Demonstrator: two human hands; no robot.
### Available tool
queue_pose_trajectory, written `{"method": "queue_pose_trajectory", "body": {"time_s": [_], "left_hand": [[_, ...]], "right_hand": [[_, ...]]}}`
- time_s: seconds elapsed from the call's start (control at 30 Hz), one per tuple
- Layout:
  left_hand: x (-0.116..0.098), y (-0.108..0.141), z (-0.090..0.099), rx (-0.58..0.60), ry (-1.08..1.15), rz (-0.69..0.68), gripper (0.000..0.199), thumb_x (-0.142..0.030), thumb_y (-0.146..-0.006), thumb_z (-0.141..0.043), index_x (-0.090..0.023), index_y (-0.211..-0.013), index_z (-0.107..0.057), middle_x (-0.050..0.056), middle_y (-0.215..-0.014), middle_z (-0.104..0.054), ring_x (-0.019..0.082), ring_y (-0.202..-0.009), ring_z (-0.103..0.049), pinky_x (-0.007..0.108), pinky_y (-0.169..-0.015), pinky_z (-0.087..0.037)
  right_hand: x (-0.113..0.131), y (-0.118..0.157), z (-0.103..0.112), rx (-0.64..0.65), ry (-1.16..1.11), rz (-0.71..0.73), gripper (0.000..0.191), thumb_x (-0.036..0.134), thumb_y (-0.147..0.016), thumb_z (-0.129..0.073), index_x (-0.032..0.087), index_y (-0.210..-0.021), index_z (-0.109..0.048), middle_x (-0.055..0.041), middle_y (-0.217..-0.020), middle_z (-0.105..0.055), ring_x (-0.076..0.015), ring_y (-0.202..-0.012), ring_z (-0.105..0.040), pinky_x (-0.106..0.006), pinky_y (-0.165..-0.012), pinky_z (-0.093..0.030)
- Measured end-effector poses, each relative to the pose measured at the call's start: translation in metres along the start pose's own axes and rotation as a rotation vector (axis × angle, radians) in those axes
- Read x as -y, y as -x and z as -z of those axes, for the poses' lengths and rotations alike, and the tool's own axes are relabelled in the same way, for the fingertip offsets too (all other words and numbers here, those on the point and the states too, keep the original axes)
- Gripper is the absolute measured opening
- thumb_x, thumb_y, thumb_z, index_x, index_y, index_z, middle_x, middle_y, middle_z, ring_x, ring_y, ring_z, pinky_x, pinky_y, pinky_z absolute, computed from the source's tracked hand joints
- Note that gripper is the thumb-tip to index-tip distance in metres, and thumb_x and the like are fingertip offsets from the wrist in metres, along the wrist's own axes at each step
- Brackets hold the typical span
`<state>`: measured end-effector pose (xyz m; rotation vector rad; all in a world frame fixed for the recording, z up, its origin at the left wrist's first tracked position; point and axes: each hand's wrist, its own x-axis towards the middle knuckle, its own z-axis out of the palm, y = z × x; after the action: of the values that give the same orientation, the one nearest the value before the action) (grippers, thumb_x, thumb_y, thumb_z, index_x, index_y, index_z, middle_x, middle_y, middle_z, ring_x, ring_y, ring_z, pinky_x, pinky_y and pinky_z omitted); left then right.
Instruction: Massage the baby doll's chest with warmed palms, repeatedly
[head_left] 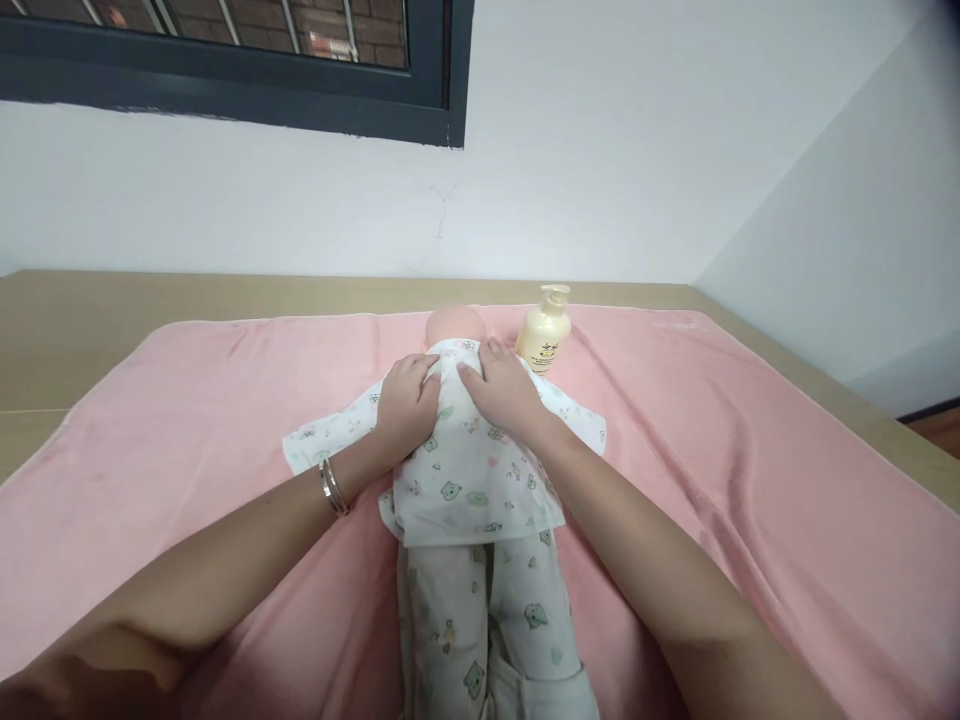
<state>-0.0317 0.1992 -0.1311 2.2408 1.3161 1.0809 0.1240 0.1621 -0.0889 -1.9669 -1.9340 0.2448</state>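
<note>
A baby doll [454, 325] lies stretched out with its bald head at the far end; its face does not show. It wears a white printed top [476, 480] with sleeves spread to both sides, and matching trousers [450, 600]. My left hand [409, 402] rests flat over the doll's left-side shoulder and upper trunk as I see it, a silver bangle [334, 487] on that wrist. Across from it, my right hand [506, 388] lies on the other shoulder, thumb apart from the fingers. Neither hand grips anything.
A cream pump bottle [544, 335] stands just beyond my right hand, beside the doll's head. Under everything is a pink blanket [225, 400], wrinkled at the right, on a wooden surface [97, 300]. A white wall [585, 150] and dark-framed window [300, 90] rise behind.
</note>
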Motion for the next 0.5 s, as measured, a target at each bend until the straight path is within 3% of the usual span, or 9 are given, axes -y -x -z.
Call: {"method": "queue_pose_trajectory", "body": {"time_s": [0.2, 0.37, 0.5], "left_hand": [[-0.003, -0.003, 0.003, 0.047, -0.098, 0.003, 0.043, -0.028, -0.093, -0.034, -0.014, -0.121, -0.063, 0.014, -0.122, -0.066, 0.028, -0.117, -0.058, 0.049, -0.106, -0.047], [-0.006, -0.013, 0.015, 0.185, -0.161, 0.015, 0.040, -0.034, -0.095, -0.034, -0.017, -0.117, -0.063, 0.013, -0.120, -0.066, 0.028, -0.114, -0.061, 0.045, -0.099, -0.051], [-0.018, -0.006, 0.020, 0.241, -0.285, -0.038, 0.042, -0.031, -0.098, -0.027, -0.013, -0.106, -0.064, 0.015, -0.105, -0.069, 0.029, -0.102, -0.064, 0.048, -0.094, -0.052]], "right_hand": [[0.014, 0.016, 0.001, -0.062, 0.205, -0.091, 0.058, 0.041, -0.103, -0.028, -0.003, -0.129, -0.056, -0.0290, -0.136, -0.058, -0.0349, -0.131, -0.052, -0.044, -0.111, -0.037], [0.035, 0.036, 0.022, 0.085, 0.330, 0.004, 0.045, 0.032, -0.102, -0.032, 0.001, -0.116, -0.062, -0.0230, -0.111, -0.070, -0.0312, -0.109, -0.064, -0.038, -0.094, -0.047], [0.023, 0.025, 0.025, 0.127, 0.216, 0.021, 0.047, 0.034, -0.103, -0.029, 0.005, -0.117, -0.063, -0.0210, -0.119, -0.068, -0.0310, -0.113, -0.062, -0.039, -0.095, -0.046]]}}
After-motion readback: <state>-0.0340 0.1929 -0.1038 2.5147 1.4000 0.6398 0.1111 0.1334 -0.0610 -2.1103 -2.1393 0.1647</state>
